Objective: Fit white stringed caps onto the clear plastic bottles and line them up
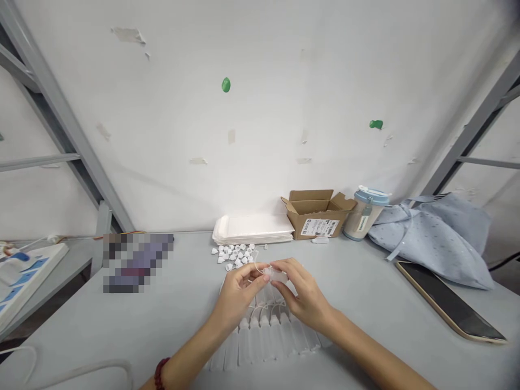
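Observation:
A small translucent plastic bottle (278, 275) is held above the table, in front of me. Around its body are the closed fingers of my right hand (303, 292). My left hand (239, 290) pinches its neck end, where a thin white bent tube (257, 262) sticks up; the fingertips partly hide that end. Below both hands, rows of similar translucent bottles (264, 338) lie side by side, several with thin curved tubes at their tops. Just beyond my left hand is a loose pile of small white caps (233, 252).
Against the wall stand a stack of white packets (254, 228), an open cardboard box (319, 216) and a lidded cup (363, 216). To the right lie a pale blue cloth bag (434, 238) and a phone (450, 303). A white cable (89, 371) crosses the lower left.

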Available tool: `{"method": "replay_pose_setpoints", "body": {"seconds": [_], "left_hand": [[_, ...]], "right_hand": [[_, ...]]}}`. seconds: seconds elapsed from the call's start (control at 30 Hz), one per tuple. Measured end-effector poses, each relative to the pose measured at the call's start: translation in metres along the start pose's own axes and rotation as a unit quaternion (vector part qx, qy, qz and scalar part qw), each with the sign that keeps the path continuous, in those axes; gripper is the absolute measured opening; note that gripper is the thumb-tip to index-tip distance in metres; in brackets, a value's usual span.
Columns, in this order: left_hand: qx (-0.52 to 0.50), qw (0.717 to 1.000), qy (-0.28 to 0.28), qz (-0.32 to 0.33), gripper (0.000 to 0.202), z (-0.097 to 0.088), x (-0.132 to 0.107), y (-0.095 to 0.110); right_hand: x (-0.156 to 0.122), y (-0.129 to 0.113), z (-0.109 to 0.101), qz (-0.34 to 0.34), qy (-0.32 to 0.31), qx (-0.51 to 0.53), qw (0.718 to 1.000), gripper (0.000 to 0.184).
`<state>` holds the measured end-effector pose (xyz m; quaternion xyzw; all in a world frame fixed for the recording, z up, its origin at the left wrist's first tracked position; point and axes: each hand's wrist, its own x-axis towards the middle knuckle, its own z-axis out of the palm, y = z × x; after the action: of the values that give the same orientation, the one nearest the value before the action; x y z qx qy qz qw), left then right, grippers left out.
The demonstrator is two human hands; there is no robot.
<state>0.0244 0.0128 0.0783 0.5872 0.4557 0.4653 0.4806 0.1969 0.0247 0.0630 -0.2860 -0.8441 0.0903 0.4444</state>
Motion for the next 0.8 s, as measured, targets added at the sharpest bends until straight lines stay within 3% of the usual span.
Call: {"method": "replay_pose_setpoints", "body": {"seconds": [0.23, 0.47, 0.6, 0.8], "left_hand": [[0.055, 0.998, -0.01, 0.018, 0.026, 0.001, -0.001, 0.005], [0.137, 0.988, 0.022, 0.064, 0.016, -0.001, -0.002, 0.01], [0.089, 0.995, 0.006, 0.047, 0.02, -0.002, -0.001, 0.01], [0.046, 0.999, -0.003, 0.012, 0.024, -0.002, -0.001, 0.01]], "right_hand": [[0.001, 0.0, 0.001, -0.008, -0.008, 0.01, 1.0, 0.039], [0.006, -0.011, -0.003, 0.136, -0.057, 0.167, 0.975, 0.029], [0.009, -0.016, -0.007, 0.178, -0.087, 0.249, 0.948, 0.029], [0.008, -0.015, -0.006, 0.199, -0.089, 0.231, 0.948, 0.028]]}}
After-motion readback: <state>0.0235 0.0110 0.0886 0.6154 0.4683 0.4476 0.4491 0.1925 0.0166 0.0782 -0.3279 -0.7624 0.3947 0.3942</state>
